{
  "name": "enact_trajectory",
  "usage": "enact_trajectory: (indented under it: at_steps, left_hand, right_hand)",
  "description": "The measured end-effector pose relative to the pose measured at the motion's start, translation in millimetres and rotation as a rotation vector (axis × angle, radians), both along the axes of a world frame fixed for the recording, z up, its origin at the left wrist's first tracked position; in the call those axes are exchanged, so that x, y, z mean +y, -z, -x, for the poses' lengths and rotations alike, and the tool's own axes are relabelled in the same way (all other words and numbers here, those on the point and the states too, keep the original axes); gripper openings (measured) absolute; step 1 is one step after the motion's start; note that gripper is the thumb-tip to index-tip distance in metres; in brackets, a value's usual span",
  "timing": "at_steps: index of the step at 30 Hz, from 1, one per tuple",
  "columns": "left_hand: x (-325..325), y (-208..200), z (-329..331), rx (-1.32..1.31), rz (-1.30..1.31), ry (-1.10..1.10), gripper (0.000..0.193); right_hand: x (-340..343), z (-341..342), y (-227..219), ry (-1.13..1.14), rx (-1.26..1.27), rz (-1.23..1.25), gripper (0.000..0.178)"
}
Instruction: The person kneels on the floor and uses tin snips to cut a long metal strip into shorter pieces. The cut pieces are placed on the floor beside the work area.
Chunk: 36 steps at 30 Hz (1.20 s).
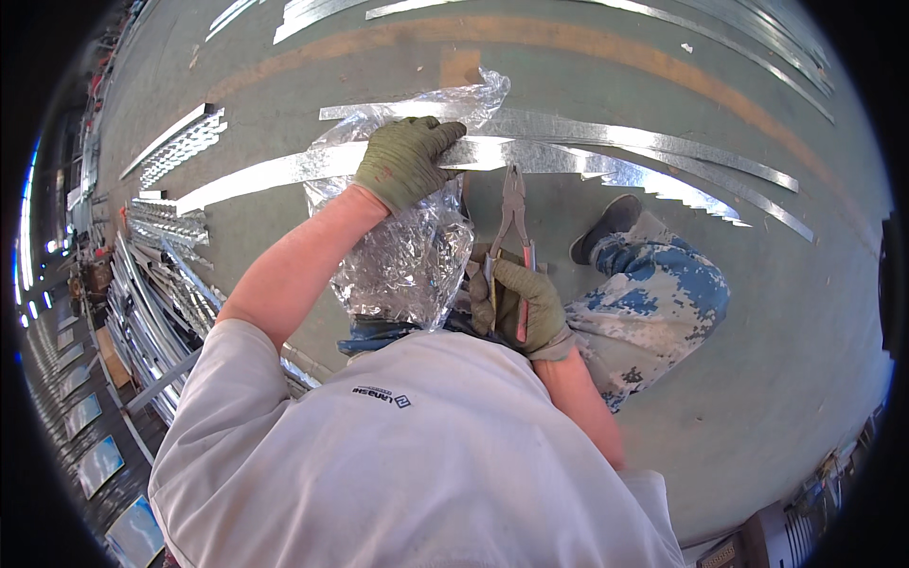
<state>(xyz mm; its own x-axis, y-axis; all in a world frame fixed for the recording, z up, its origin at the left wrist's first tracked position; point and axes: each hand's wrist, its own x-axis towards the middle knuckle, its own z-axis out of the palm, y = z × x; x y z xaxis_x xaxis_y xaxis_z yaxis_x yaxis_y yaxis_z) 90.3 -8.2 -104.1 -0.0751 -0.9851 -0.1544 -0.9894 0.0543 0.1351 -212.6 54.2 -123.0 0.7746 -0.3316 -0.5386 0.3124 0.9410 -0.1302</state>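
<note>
Grey-green painted floor (786,398) w/ faded orange band (559,34) is seen all round; long silver metal profiles (142,298) are piled at L. Up front, long shiny flat metal strips (275,168) are held by olive-gloved L hand (409,159), fingers closed over them; gathering looks done. Clear crinkled plastic film (402,260) is bunched below them. Grey steel pliers w/ red handles (513,206) are gripped in olive-gloved R hand (538,298), handles spread, tips by strips' near edge; bite can't be confirmed, plier work seems unfinished.
</note>
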Motion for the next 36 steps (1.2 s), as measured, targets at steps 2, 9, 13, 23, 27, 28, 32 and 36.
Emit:
enact_trajectory:
  at_steps: [2, 9, 13, 23, 27, 28, 32, 36]
  left_hand:
    - [-0.2, -1.6, 3.8, 0.002, -0.015, -0.015, 0.059]
    - [-3.0, -5.2, 5.5, 0.019, -0.017, -0.004, 0.060]
    - [-2.1, -2.3, 5.9, 0.029, -0.027, -0.022, 0.059]
    - [-3.2, -17.0, 9.7, -0.035, -0.103, 0.007, 0.062]
    - [-0.7, -24.6, 0.8, -0.096, -0.066, 0.042, 0.062]
    - [0.1, -25.2, -1.1, -0.108, -0.062, 0.039, 0.061]
    - [-2.9, -22.0, -4.3, -0.091, -0.099, 0.029, 0.059]
    - [-6.0, -15.1, -3.0, -0.022, -0.047, 0.014, 0.053]
  right_hand:
    - [0.0, -0.7, -1.6, -0.010, -0.019, 0.011, 0.046]
    - [-0.3, 0.6, -6.3, -0.015, 0.013, -0.031, 0.043]
    - [4.0, -1.7, -0.6, 0.033, -0.119, -0.035, 0.046]
    - [-3.6, 4.9, 1.5, -0.017, -0.124, 0.062, 0.057]
    - [-17.8, 26.9, 2.0, -0.040, -0.110, 0.048, 0.060]
    - [-24.5, 33.7, 2.9, -0.035, -0.154, 0.031, 0.059]
    - [-39.0, 40.9, 4.9, 0.008, -0.163, 0.091, 0.055]
    - [-31.2, 34.7, 2.1, 0.025, 0.154, 0.087, 0.050]
